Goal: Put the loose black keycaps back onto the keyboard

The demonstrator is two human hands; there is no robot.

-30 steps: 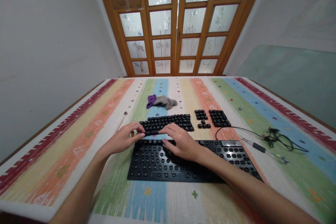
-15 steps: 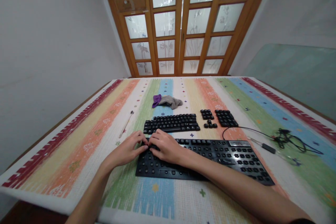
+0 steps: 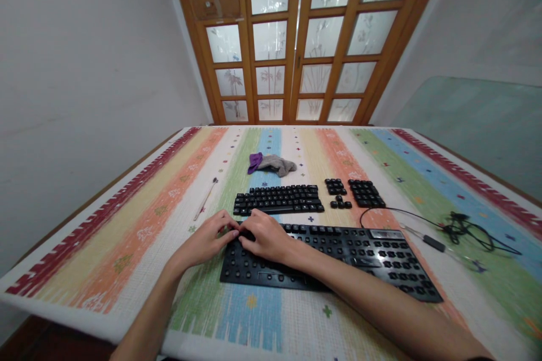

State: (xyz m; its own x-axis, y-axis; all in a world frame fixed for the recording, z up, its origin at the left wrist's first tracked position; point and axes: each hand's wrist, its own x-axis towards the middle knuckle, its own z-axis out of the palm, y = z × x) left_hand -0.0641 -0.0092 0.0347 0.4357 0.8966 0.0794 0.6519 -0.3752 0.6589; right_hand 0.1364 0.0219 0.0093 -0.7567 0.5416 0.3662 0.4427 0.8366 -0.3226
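A black keyboard (image 3: 372,251) lies at a slight slant in front of me, most of its keycaps off and a row of caps still along its top edge. My left hand (image 3: 214,237) is at its upper left corner, thumb and forefinger pinched together. Right beside it, my right hand (image 3: 266,238) curls over the same corner with its fingers bent down. Whatever sits between the fingertips is hidden. Behind the keyboard, removed keycaps (image 3: 279,201) stand grouped in rows, with smaller groups and a number pad block (image 3: 366,193) to their right.
Left of the keycaps lies a slim brush (image 3: 206,198) with a dark head. A grey and purple cloth (image 3: 277,166) is crumpled farther back. To the right are a coiled black cable (image 3: 466,229) and a thin tool with a dark grip (image 3: 434,243). A striped cloth (image 3: 161,225) covers the table.
The view has shifted slightly. Both hands stay at the keyboard's upper left corner, with only small finger movements.
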